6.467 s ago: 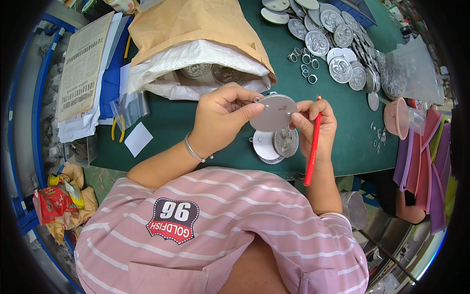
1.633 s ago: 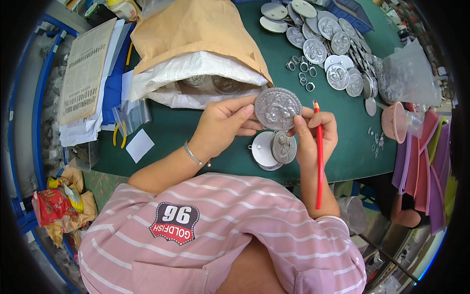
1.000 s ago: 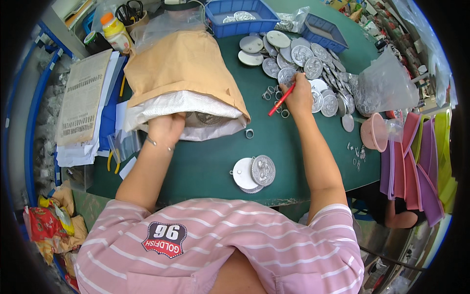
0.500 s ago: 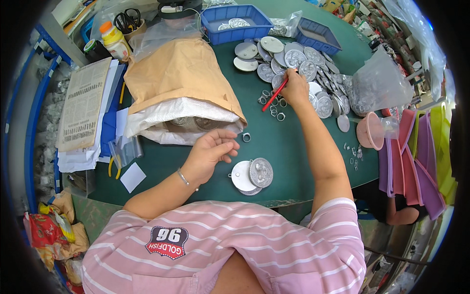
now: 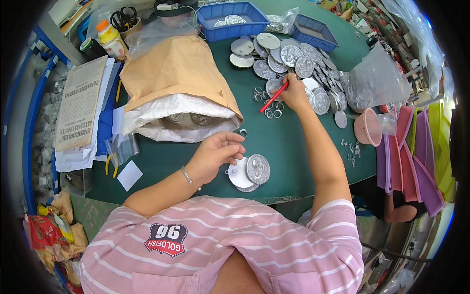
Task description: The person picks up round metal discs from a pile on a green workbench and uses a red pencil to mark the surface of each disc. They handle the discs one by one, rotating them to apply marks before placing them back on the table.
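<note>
Green work table (image 5: 166,154), crowded. Paper sack (image 5: 176,68) fills the left side, its white-lined mouth facing the person, round medals showing inside. Left of it: stack of papers (image 5: 81,105), a tool with yellow handles (image 5: 115,171) and a white card (image 5: 129,175). Behind the sack, a bottle with an orange cap (image 5: 110,39) and scissors (image 5: 125,18). Far side: large blue tray (image 5: 210,35) with pale medals in it, smaller blue tray (image 5: 316,36) just behind the pile. To the right: clear plastic bag (image 5: 379,81), pink cup (image 5: 367,127), small metal bits (image 5: 351,151) near the cup, purple, pink and green strips (image 5: 409,157) at the table's edge. Group of rings (image 5: 269,107) lies on the near side of the pile, partly under the red pencil (image 5: 274,97); one loose ring (image 5: 243,133) sits just beyond the left fingertips.

Medal pile (image 5: 303,56): far right of centre, heaped and overlapping. Right hand (image 5: 294,93) is at its near edge, closed around the pencil; cannot tell whether the fingers also grip a medal.

Near medals (image 5: 258,169): overlapping, close to the person, one relief side up, one plain side up. Left hand (image 5: 218,154) is just beside them, relaxed, fingers loosely curled; contact cannot be told.
</note>
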`<control>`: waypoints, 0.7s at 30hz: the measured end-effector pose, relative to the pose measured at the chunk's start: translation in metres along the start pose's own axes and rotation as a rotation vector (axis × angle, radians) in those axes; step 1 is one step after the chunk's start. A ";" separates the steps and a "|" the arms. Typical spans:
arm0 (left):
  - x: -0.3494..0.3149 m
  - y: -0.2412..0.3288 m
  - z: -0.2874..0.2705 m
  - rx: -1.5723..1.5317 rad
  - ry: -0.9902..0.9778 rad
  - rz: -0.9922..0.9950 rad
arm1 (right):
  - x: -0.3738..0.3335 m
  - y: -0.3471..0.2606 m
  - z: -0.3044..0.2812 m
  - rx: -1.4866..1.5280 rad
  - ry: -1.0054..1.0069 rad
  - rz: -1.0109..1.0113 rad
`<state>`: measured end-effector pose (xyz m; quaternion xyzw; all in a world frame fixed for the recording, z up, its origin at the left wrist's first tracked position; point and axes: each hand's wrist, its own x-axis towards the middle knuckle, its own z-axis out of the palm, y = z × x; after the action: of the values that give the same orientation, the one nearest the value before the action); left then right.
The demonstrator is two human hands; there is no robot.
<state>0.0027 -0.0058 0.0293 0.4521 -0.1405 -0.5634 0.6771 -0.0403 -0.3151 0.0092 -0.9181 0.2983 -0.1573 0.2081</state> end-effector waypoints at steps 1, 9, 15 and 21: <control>0.001 -0.001 0.002 -0.003 -0.023 -0.008 | 0.001 0.000 0.001 -0.076 -0.006 0.009; 0.001 0.001 -0.004 -0.017 -0.044 -0.011 | 0.010 0.017 -0.002 0.287 -0.067 -0.118; 0.001 0.002 -0.010 -0.137 -0.068 -0.118 | -0.057 -0.047 -0.030 0.905 0.001 -0.069; 0.004 0.011 0.003 -0.280 -0.155 -0.257 | -0.119 -0.088 -0.024 1.524 0.084 -0.183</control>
<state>0.0090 -0.0108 0.0385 0.3229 -0.0536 -0.6923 0.6431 -0.0991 -0.1842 0.0523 -0.5355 0.0379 -0.3707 0.7578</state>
